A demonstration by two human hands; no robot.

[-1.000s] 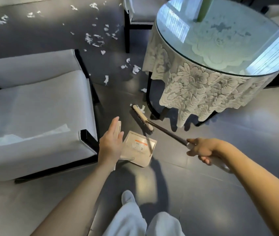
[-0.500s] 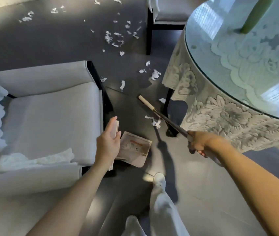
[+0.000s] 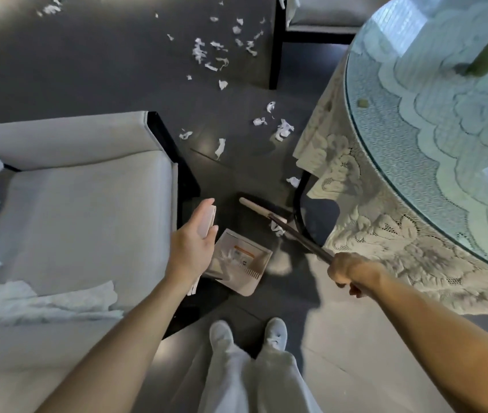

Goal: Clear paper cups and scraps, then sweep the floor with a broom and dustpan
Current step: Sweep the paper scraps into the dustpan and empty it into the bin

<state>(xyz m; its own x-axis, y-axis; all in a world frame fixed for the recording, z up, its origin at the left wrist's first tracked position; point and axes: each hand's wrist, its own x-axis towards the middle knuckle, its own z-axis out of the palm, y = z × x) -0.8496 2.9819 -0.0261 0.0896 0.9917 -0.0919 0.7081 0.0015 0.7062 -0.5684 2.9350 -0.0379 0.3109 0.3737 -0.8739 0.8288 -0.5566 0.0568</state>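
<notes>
Broom [image 3: 262,208] work is under way in the head view. The right hand [image 3: 348,271] is wrapped tight round the dark stick, and since half a second ago the pale head has drawn back from its farther reach toward the dustpan [image 3: 239,260], with one scrap [image 3: 277,229] lying against the stick, a little closer to the tray. The left hand [image 3: 193,242] keeps the dustpan's upright handle nipped between thumb and straight fingers, tray on the floor [image 3: 117,61] just beside the armchair [image 3: 82,210]. The person has also stepped in: both shoes [image 3: 275,332] now show.

I judge this the first pull of a sweep, with nearly everything left to do. A loose group of scraps [image 3: 283,129] lies beyond the broom, more [image 3: 210,52] farther off. No cups show.

The floor is dark, smooth tile. A glass-topped table [image 3: 352,120] with a lace cloth [image 3: 385,239] crowds the right, its leg near the broom.
</notes>
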